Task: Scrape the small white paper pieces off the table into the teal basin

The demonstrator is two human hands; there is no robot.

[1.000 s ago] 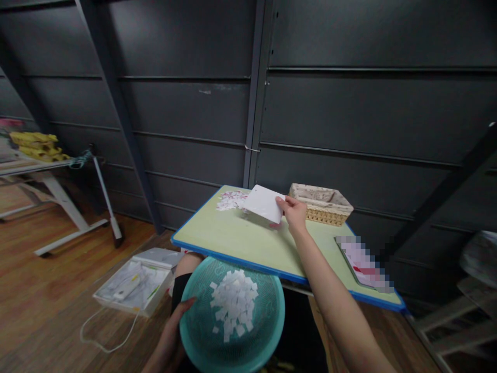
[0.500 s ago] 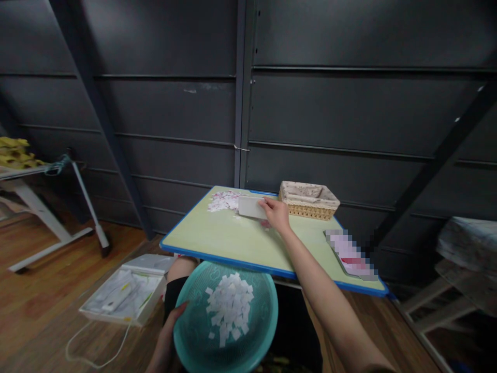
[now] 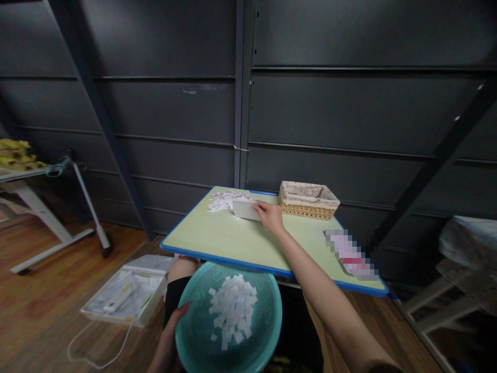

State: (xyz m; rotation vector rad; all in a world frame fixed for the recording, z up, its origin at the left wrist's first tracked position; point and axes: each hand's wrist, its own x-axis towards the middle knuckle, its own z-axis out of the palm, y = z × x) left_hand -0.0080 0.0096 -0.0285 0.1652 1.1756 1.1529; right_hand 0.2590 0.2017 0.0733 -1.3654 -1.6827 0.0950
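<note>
My right hand (image 3: pixel 269 215) grips a flat white card (image 3: pixel 245 209) by its right end, low over the table. The card stands tilted beside a heap of small white and pinkish paper pieces (image 3: pixel 221 201) at the table's far left. Below the near edge, my left hand (image 3: pixel 175 324) clasps the left rim of a green mesh basket (image 3: pixel 272 331), with the thumb over the rim. White paper squares (image 3: pixel 235 308) are piled inside it. The fingers under the rim are hidden.
A light green table (image 3: pixel 229 241) with blue edging spans the middle. On it are a lined wicker basket (image 3: pixel 308 207) at the back and a blurred-out flat item (image 3: pixel 351 256) at right. An open white box (image 3: pixel 124 300) with a cord lies on the floor.
My right hand has shifted slightly left with the card, which now sits a little lower in front of the paper heap. The green basket has moved slightly right with my left hand.
</note>
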